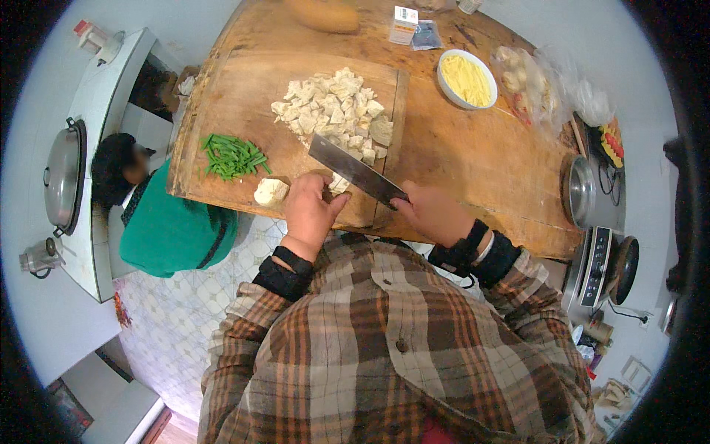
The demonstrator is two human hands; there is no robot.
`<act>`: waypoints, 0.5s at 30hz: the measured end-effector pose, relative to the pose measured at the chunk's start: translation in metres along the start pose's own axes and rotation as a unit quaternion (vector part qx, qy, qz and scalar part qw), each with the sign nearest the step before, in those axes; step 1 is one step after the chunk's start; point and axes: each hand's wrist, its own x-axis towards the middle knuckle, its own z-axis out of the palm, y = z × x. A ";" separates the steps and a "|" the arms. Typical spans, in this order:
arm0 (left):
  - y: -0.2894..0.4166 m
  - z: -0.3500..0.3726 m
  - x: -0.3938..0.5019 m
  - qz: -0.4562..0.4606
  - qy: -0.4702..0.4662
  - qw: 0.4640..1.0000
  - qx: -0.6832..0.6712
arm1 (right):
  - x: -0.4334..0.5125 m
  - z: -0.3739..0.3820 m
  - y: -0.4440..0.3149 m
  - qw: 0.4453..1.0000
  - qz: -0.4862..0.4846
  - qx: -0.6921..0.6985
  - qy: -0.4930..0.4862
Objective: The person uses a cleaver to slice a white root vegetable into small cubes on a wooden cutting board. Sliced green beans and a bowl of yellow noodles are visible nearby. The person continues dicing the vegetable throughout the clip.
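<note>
My right hand (438,213) grips the handle of a Chinese cleaver (355,171), its broad blade slanting up and left over the wooden cutting board (238,83). My left hand (310,206) is beside the blade, thumb and fingers around a pale food piece (339,183) that they partly hide. A heap of pale chopped chunks (333,108) lies just beyond the blade. Left of my left hand sits a larger rounded pale piece (270,192), close to the board's front edge. Cut green stalks (233,157), perhaps chives or scallions, form a small pile further left.
A white bowl of yellow strips (467,79) stands on the wooden table (455,150). Behind are a small box (404,25) and plastic bags (521,83). A metal basin (581,191) is at right. A person in green (172,233) is low at the left, near the table corner.
</note>
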 end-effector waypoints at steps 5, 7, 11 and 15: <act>-0.008 0.005 -0.001 0.054 0.034 0.998 0.008 | 0.008 -0.002 -0.004 0.996 -0.001 -0.084 -0.038; -0.011 0.008 0.002 0.078 0.033 0.996 0.024 | 0.012 -0.007 -0.007 0.996 -0.020 -0.078 -0.039; -0.012 0.011 0.003 0.088 0.050 0.994 0.027 | 0.021 -0.013 -0.011 0.994 -0.075 -0.079 -0.032; -0.011 0.010 0.004 0.099 0.058 0.993 0.028 | 0.031 0.003 -0.018 0.996 -0.018 -0.076 -0.043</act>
